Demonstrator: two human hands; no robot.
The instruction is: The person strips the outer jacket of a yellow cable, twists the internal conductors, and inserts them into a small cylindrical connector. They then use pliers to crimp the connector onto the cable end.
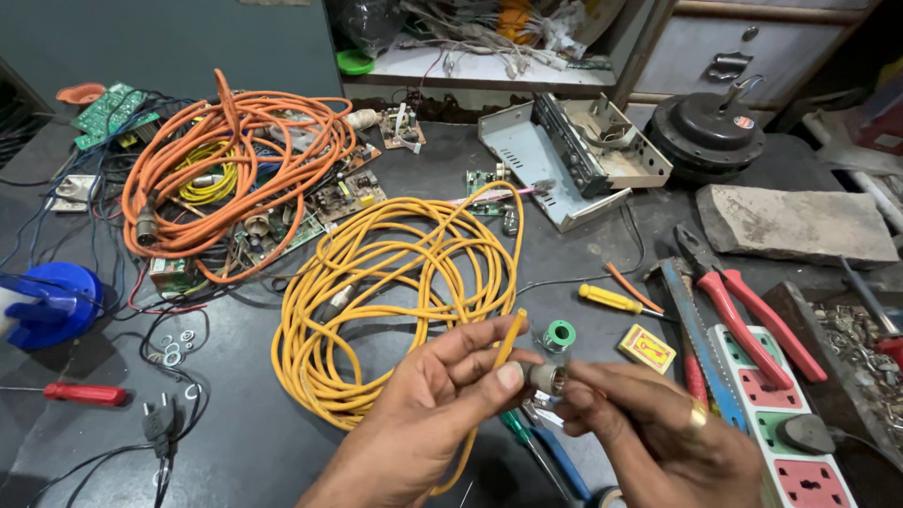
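Observation:
My left hand [428, 409] pinches the free end of a yellow cable [508, 339] between thumb and fingers. My right hand [649, 428] grips a small metal plug connector [547, 378] at that cable end, and both hands touch it. The rest of the yellow cable lies coiled [395, 292] on the dark workbench just beyond my hands. A ring sits on one finger of the right hand.
An orange cable coil [235, 160] lies far left over circuit boards. Red-handled pliers [743, 301], a power strip [781, 423], a matchbox [647, 348], a yellow screwdriver [611, 301], a solder spool [561, 335], a red screwdriver [80, 392], a blue object [47, 303] and an open metal chassis [564, 155] surround the work spot.

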